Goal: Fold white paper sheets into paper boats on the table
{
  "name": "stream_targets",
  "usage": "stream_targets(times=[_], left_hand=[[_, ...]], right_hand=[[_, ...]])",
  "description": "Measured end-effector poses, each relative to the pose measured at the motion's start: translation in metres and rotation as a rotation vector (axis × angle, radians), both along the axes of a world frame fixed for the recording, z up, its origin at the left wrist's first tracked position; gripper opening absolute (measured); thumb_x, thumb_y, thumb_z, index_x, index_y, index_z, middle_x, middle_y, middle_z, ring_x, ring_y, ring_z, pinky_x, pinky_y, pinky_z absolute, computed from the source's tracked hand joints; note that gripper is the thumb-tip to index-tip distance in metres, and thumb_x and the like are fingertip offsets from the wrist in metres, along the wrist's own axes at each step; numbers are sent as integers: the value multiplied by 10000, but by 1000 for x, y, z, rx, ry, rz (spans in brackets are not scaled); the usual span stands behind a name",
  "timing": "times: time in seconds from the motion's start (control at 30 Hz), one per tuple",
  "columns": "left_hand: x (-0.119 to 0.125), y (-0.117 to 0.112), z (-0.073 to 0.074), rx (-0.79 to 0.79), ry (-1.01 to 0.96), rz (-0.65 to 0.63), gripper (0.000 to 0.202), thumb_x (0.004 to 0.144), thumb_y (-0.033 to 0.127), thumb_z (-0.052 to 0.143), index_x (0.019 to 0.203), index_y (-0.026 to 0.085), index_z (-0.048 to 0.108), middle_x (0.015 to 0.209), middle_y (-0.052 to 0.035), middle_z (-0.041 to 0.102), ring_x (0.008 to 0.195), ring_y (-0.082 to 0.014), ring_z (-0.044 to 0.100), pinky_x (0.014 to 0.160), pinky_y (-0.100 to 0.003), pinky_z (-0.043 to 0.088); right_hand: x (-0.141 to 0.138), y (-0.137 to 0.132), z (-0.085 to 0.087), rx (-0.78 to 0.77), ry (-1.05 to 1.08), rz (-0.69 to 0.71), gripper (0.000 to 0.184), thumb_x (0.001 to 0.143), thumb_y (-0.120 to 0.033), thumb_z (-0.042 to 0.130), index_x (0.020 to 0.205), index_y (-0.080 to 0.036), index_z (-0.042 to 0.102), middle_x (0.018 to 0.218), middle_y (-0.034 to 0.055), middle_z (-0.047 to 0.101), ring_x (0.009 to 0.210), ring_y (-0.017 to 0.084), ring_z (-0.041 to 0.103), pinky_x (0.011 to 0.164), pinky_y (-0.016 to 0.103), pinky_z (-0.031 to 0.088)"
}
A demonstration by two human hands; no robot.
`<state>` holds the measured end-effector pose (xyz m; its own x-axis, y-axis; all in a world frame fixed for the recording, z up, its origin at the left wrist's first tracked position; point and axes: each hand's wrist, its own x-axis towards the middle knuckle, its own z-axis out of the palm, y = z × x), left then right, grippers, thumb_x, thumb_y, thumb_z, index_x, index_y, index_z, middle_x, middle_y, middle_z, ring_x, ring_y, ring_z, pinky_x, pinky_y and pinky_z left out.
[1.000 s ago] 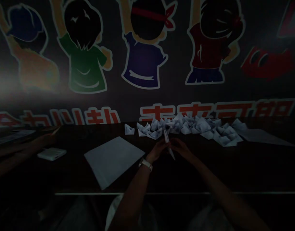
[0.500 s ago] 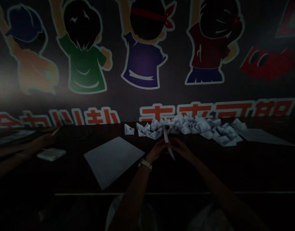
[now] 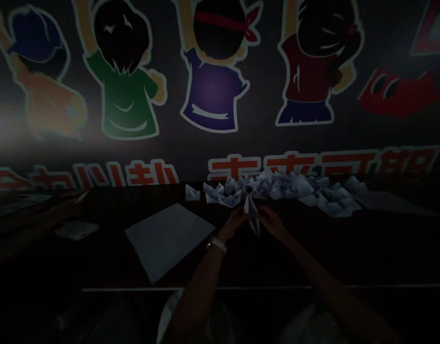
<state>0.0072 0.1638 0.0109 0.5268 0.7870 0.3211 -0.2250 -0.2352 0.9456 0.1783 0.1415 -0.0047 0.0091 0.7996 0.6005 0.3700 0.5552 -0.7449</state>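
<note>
A folded paper boat (image 3: 252, 216) is held upright above the dark table, its layers parted in the middle. My left hand (image 3: 235, 223), with a watch on its wrist, grips the boat's left side. On the opposite side, my right hand (image 3: 272, 220) has its fingers closed on the paper. Just behind my hands lies a pile of white paper boats (image 3: 302, 187). A flat stack of white paper (image 3: 170, 241) rests to the left of my left hand. The dim light hides the fingertips in part.
Another person's hand (image 3: 71, 204) reaches in at the far left, near a pale, flat device (image 3: 77, 230). A white sheet (image 3: 392, 202) lies right of the boats. Behind the table stands a wall (image 3: 191, 157) with painted cartoon figures. The table's front edge (image 3: 270, 287) runs near me.
The folded paper has widened between my hands, its sides spreading apart. My right hand has shifted slightly to the right.
</note>
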Motion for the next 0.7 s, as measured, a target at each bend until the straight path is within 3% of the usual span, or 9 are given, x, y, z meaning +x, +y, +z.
stream_targets(times=[0.1,0.3,0.5,0.6,0.7], left_hand=[[4,3,-5,94,53,40,532,687,224,666,1198,152,534,1127,-73,617,1028,-228,548,919,-370,416],[11,9,-5,173,52,175,439,738,161,569,1177,171,566,1205,-66,583,1127,-240,495,996,-391,347],[6,7,-5,-120,-83,-41,554,711,140,559,1260,188,495,1131,-82,621,921,-211,601,831,-381,466],[3,4,-2,-159,-148,-106,514,695,160,578,1208,181,550,1101,-89,628,897,-210,607,784,-357,483],[2,4,0,-195,-177,-102,438,668,170,597,1106,158,627,1043,-95,650,890,-214,610,779,-353,483]], right_hand=[[3,2,-5,0,-45,-127,282,677,-276,569,936,-209,658,889,45,700,831,260,634,785,391,470],[7,7,-1,-7,79,-109,318,666,-290,524,910,-208,709,960,44,709,935,286,621,820,403,467],[11,-1,5,-254,531,60,329,584,-291,615,874,-188,731,808,61,725,689,230,650,615,341,495],[11,-6,6,-267,656,153,252,552,-285,670,772,-184,741,762,70,722,677,212,651,637,331,497],[10,-7,5,-244,678,157,212,545,-317,693,711,-191,734,736,76,720,676,213,652,654,351,505]])
